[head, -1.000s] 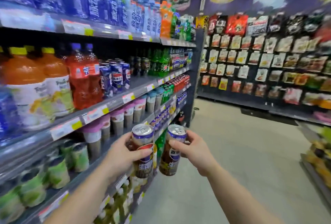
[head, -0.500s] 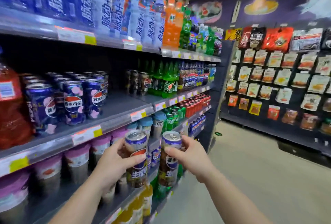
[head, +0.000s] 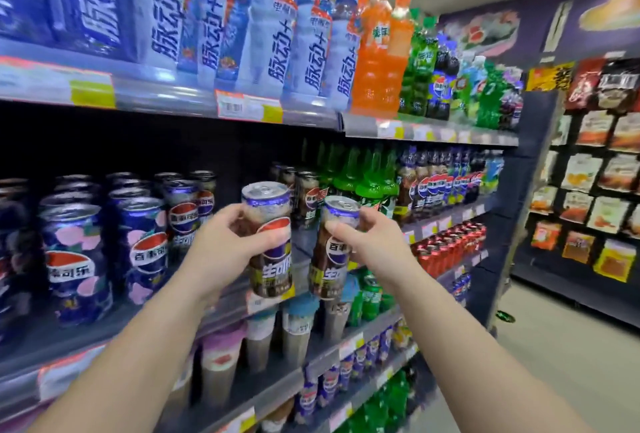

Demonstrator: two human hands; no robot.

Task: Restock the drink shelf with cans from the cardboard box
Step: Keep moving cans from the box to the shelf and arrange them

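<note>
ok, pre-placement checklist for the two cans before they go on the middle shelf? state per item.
1. Left hand grips tall brown Pepsi can: ok.
2. Right hand grips second brown Pepsi can: ok.
3. Both cans upright, tops up: ok.
4. Free gap on grey middle shelf between blue floral Pepsi cans and matching brown cans at back: ok.
5. Gap depth fits two cans: cannot tell.
6. Headroom under upper shelf: ok.

Two bare forearms, no sleeves in view; left hand [head: 221,245] and right hand [head: 372,245] ungloved; no rings or watch apparent, though view blurred
</note>
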